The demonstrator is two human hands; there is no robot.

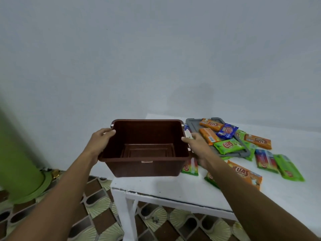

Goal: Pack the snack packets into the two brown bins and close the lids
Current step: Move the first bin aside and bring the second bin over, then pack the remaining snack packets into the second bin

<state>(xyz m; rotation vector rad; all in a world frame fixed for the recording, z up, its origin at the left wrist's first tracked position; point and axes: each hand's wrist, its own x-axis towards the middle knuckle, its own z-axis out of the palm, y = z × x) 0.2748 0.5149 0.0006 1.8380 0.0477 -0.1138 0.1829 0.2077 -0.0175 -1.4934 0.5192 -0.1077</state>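
- Over the near left corner of the white worktop [173,186], an open brown bin [144,168] is held from both sides. Its left end overhangs the edge, and it cannot be told whether its base rests on the surface.
- Nothing is seen inside the bin, and its ribbed floor shows bare.
- The left hand [100,140] is curled round the left rim, with fingertips laid over the top edge.
- The right hand [196,145] is wrapped round the right rim beside a white side clip [188,134], with the thumb on the edge.
- Snack packets [227,146] in orange, green and blue are scattered to the right of the bin. Some lie on a grey frame [191,122] that may be a lid.
- Only one bin is in view.
- The bin is judged light and stiff, with smooth plastic walls, so the rim at the two short ends is the surest hold.
- The packets are judged light, soft and slippery, with contents that are probably brittle. They are best pinched by an edge, or lifted several together without squeezing.
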